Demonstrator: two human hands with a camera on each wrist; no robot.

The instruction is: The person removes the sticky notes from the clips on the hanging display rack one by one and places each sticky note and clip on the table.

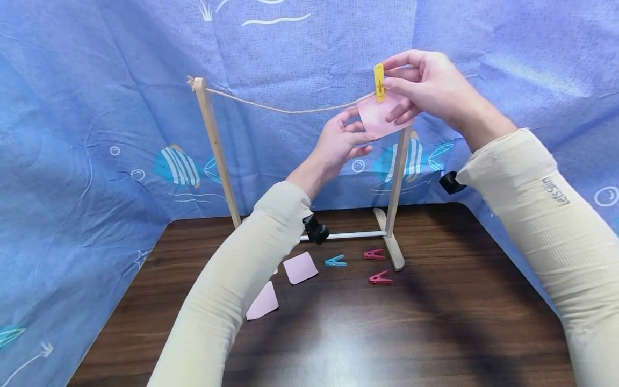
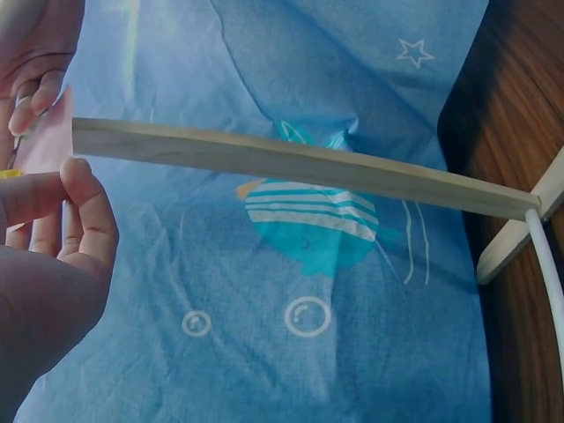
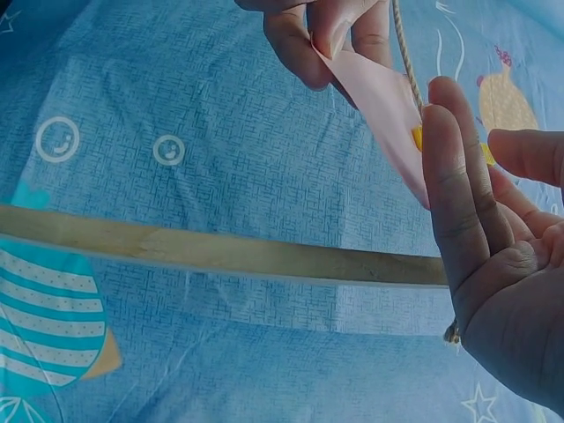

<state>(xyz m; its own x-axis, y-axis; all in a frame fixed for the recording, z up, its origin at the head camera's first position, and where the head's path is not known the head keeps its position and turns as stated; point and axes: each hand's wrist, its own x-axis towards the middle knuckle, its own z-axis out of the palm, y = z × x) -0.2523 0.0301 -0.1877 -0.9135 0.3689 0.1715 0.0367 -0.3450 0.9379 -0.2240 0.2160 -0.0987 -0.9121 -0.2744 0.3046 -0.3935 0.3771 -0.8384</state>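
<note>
A pink paper note hangs near the right end of a string, with a yellow clothespin upright over its top edge. My left hand pinches the note's left edge; the right wrist view shows its thumb on a corner of the note. My right hand holds the clothespin from its right side, thumb and forefinger at its upper part. Its lower fingers overlap the note. In the right wrist view those fingers hide most of the clothespin.
A wooden post carries the string's left end; another post stands under the note. A white bar joins them below. On the table lie pink notes, a blue clothespin and two red clothespins. Blue cloth hangs behind.
</note>
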